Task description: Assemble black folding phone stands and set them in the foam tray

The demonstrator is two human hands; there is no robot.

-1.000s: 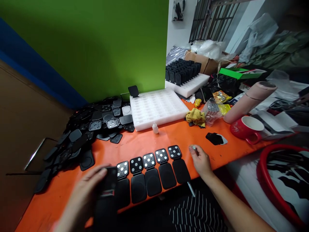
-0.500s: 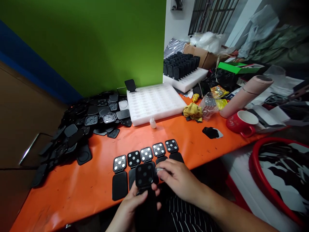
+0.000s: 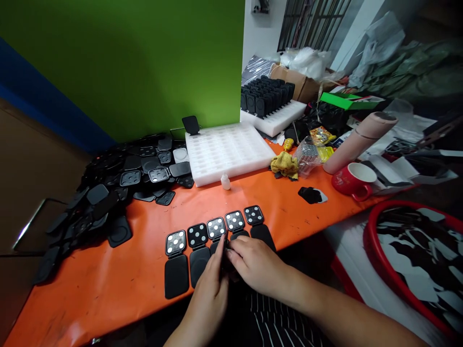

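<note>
Upright and nearly edge-on, a black hinged two-panel piece (image 3: 224, 248) is gripped in my left hand (image 3: 208, 299), whose fingers run along its left side. My right hand (image 3: 255, 265) is closed with its fingertips against the piece's right side; whatever lies between them is hidden. Just beyond my hands, several like pieces lie open in a row on the orange table. The leftmost open piece (image 3: 176, 262) has a square panel with white dots (image 3: 175, 242) above a plain black panel. My hands cover the lower panels of the middle ones.
Loose black pieces (image 3: 97, 195) are heaped at left. A white foam tray (image 3: 231, 152) stands behind a small white bottle (image 3: 225, 182). On the right are a yellow cloth (image 3: 284, 165), a red mug (image 3: 347, 180), a pink flask (image 3: 361, 142) and a red-rimmed tub (image 3: 371, 250).
The held piece has turned from showing its dotted face to nearly edge-on. My right fingers, which held a small pale item, have come against it. The whole view has shifted slightly.
</note>
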